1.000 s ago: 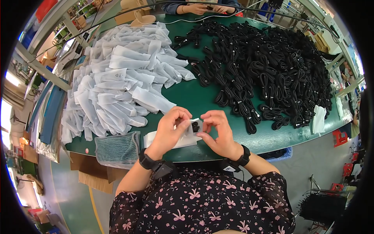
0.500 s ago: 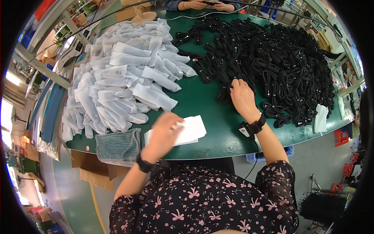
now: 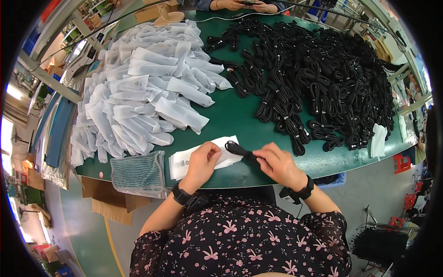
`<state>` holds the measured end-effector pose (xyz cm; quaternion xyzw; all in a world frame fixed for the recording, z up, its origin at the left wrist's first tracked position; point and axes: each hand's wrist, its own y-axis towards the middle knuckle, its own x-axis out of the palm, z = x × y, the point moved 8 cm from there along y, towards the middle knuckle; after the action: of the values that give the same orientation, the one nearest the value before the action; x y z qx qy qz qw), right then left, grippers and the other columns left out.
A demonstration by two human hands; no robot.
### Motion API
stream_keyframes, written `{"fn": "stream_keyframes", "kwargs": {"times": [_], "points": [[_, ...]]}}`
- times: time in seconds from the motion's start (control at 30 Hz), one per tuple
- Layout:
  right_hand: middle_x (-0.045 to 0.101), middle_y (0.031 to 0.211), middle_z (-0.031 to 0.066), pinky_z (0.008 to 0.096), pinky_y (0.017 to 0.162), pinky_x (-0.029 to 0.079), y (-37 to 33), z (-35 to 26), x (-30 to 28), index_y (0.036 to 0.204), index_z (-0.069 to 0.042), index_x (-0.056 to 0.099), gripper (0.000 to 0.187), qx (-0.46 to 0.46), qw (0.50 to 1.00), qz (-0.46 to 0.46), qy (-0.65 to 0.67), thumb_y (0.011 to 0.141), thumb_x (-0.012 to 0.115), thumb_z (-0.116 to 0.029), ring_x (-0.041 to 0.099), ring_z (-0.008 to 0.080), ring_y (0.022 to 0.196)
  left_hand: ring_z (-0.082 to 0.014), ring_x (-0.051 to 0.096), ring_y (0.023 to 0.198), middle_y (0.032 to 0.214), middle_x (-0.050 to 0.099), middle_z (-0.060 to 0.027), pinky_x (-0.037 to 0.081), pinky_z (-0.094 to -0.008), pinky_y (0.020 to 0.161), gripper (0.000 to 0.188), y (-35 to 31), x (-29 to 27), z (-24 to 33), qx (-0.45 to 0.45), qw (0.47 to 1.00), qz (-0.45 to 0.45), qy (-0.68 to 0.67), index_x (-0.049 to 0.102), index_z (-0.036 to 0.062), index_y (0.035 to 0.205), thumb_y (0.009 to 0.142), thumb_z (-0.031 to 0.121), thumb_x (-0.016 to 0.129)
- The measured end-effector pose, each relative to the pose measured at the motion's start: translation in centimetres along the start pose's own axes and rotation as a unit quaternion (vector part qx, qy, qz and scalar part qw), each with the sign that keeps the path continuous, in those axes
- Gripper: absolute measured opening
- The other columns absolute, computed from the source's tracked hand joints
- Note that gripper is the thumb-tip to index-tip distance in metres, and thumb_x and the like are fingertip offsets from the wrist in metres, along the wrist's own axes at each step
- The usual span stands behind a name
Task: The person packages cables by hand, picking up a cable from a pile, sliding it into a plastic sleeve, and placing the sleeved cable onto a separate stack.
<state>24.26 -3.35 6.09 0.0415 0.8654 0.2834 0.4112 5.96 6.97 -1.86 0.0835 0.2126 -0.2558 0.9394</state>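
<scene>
In my right hand (image 3: 277, 164) is a bundled black cable (image 3: 238, 149), pinched between thumb and fingers. Its looped end points left, over a small stack of flat white bags (image 3: 177, 167) by the table's near edge. My left hand (image 3: 201, 162) is over those bags, its thumb and fingers curled together; whether a bag is caught between them is hidden. Ahead and to the right spreads a large heap of bundled black cables (image 3: 323, 78). Filled whitish translucent bags (image 3: 143, 92) form a pile on the left.
A clear-wrapped grey-green ribbed cloth (image 3: 138, 173) lies left of the flat bags on the green table (image 3: 221, 117). One white bag (image 3: 379, 140) is at the right edge. An open cardboard box (image 3: 113, 198) stands below. Across the table another person's hands (image 3: 240, 5) hold something.
My right hand has come from the cable heap back toward me, bringing a bundled cable over the white bags. My left hand, blurred before, is now lower and slightly right, fingers curled.
</scene>
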Motion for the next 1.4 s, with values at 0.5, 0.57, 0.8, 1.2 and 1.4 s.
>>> {"fn": "stream_keyframes", "kwargs": {"times": [0.5,0.57,0.8,1.2,1.4], "points": [[0.061,0.074,0.0019,0.0201,0.049,0.043,-3.6,5.8,5.0,0.102,0.0,0.068,0.016,0.473,0.764,-0.15,0.412,0.096,0.059,-0.012,0.058,0.0077,0.057,-0.0221,0.057,0.088,0.095,0.063,-0.0069,0.048,-0.03,0.069,0.013,-1.3,-0.8,5.4,0.237,0.969,-0.023,0.069,0.059,0.0018,0.089,0.081,-0.006,0.066],[0.061,0.073,0.0013,0.0195,0.049,0.043,-4.2,6.0,5.7,0.102,0.0,0.068,0.018,0.486,0.742,-0.153,0.435,0.097,0.058,-0.014,0.057,0.0073,0.055,-0.0217,0.057,0.087,0.095,0.062,-0.0072,0.048,-0.0301,0.07,0.013,-1.4,-0.9,5.2,0.221,0.974,-0.026,0.05,0.059,0.002,0.089,0.081,-0.006,0.066],[0.06,0.073,0.0008,0.0186,0.051,0.045,-5.9,5.3,8.2,0.104,0.001,0.067,0.019,0.529,0.63,-0.186,0.537,0.099,0.056,-0.014,0.053,0.007,0.054,-0.0217,0.057,0.086,0.096,0.06,-0.0076,0.048,-0.0311,0.07,0.012,-1.4,-1.0,5.6,0.225,0.972,-0.01,0.061,0.06,0.0026,0.088,0.081,-0.006,0.066],[0.06,0.083,0.0057,0.0275,0.057,0.046,-2.6,4.0,5.7,0.1,-0.003,0.07,0.012,0.44,0.826,-0.118,0.333,0.09,0.064,-0.002,0.058,0.0166,0.069,-0.025,0.056,0.089,0.099,0.059,-0.0084,0.047,-0.0323,0.074,0.011,-1.2,-1.7,6.9,0.252,0.962,-0.006,0.109,0.059,0.0029,0.086,0.081,-0.003,0.066],[0.058,0.094,0.0097,0.0306,0.064,0.05,2.1,-1.1,2.8,0.104,-0.004,0.068,0.021,-0.005,0.995,-0.012,0.102,0.083,0.072,-0.001,0.06,0.0196,0.077,-0.0275,0.056,0.09,0.097,0.06,-0.0099,0.046,-0.0339,0.077,0.012,-0.5,-2.2,7.4,0.204,0.977,-0.01,0.055,0.058,0.0022,0.087,0.08,-0.004,0.067]]}}
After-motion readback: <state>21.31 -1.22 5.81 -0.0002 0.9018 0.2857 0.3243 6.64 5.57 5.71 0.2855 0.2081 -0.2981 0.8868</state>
